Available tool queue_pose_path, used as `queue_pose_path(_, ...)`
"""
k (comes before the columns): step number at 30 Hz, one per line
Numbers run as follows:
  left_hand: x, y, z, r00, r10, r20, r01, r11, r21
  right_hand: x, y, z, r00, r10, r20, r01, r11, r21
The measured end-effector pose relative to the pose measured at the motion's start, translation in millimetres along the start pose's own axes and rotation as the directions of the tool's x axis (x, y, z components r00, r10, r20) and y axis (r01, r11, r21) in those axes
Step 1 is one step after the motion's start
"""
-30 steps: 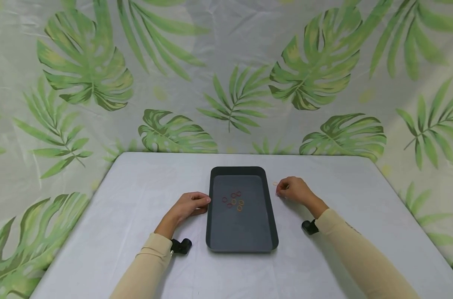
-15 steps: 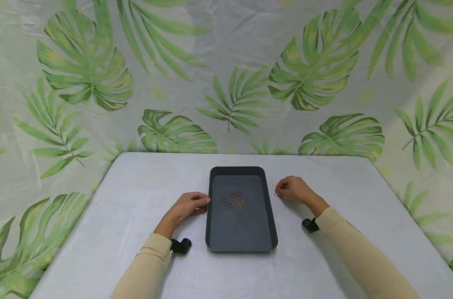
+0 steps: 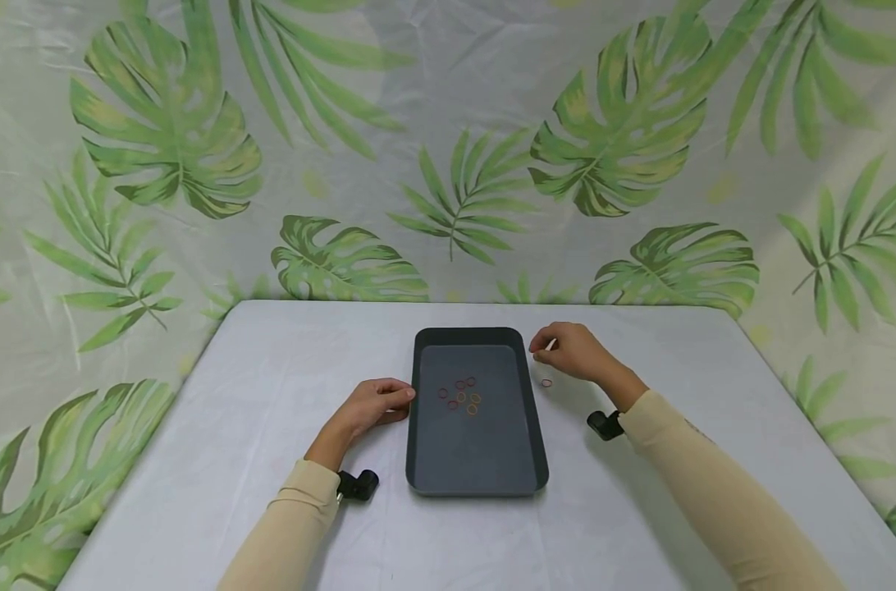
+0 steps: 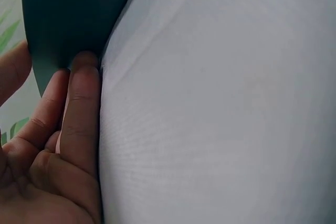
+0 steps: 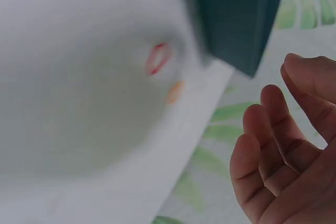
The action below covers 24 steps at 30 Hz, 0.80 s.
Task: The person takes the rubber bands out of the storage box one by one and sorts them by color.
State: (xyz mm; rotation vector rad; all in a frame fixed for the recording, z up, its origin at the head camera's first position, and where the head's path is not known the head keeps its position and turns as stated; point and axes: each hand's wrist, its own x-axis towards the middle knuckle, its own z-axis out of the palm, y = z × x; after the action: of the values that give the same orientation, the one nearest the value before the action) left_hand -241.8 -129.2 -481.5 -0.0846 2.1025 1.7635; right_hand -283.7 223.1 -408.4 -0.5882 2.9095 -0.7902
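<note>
A dark grey rectangular baking tray [image 3: 477, 451] lies on the table, with several small red and yellow rubber bands [image 3: 461, 397] inside. At its left rim, my left hand [image 3: 370, 406] holds the edge; the left wrist view shows fingers [image 4: 81, 114] against the outer wall and the thumb at the rim. Above the table by the tray's upper right side hovers my right hand [image 3: 573, 351], its fingers loosely bent with nothing visible between them. On the cloth below it lie a red rubber band [image 3: 546, 383] and an orange one [image 5: 176, 93], the latter hidden in the head view.
A white cloth [image 3: 271, 353] covers the table. Behind it hangs a leaf-patterned backdrop [image 3: 455, 271]. The tray's raised wall [image 5: 236, 14] stands close to the right hand. Each wrist carries a small black camera [image 3: 358, 486].
My right hand has let go of the red rubber band, which now lies on the cloth, and has moved up and slightly left. The left hand has stayed at the tray's rim.
</note>
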Motion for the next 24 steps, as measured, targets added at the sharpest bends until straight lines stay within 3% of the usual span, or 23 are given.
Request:
queue_pose_path(12,1.7,-0.7,-0.7,1.000,0.012,0.007,-0.012,1.000,-0.002,21,-59,1.0,0.991,-0.132,0.038,0.133,0.990,-0.046)
queue_pose_path(24,-0.1,0.0,-0.1,1.000,0.002,-0.001,-0.002,1.000,0.002,38,-73,29.2,0.983,-0.128,0.131,0.135,0.990,-0.043)
